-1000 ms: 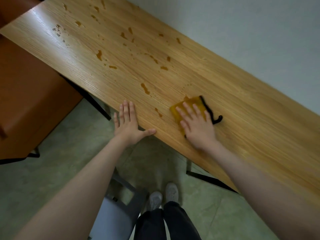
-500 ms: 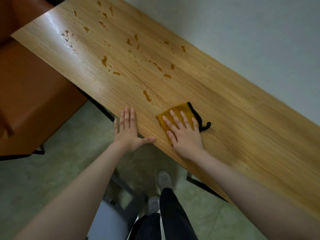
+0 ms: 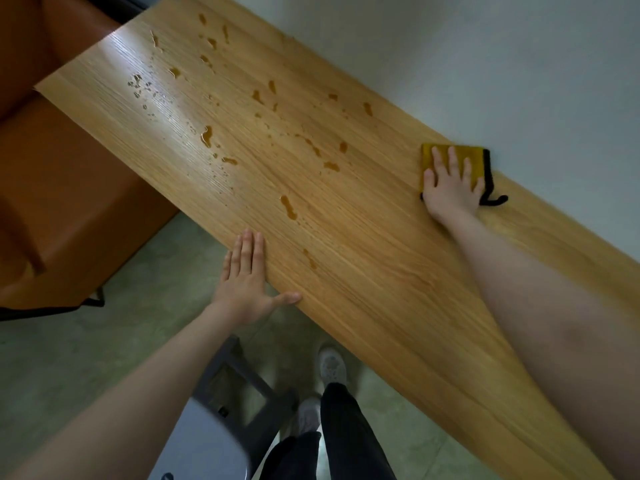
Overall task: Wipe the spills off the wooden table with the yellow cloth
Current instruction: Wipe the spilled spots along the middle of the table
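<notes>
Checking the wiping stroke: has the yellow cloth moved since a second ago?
Yes. The cloth, under the right hand, slid from near the table's front edge to its far edge by the wall.

head cam | looks steeply down from above | wooden table (image 3: 363, 271) close below, crossing diagonally

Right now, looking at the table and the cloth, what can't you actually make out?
All in the head view:
- The yellow cloth: its middle lies under the right hand, so any stain there is hidden.
- The wooden table: its right end is cut off by the picture's edge, and the right forearm covers a strip.
- The palm of the left hand: it faces down at the table's near edge.
- The smallest spills: lost in glare.
</notes>
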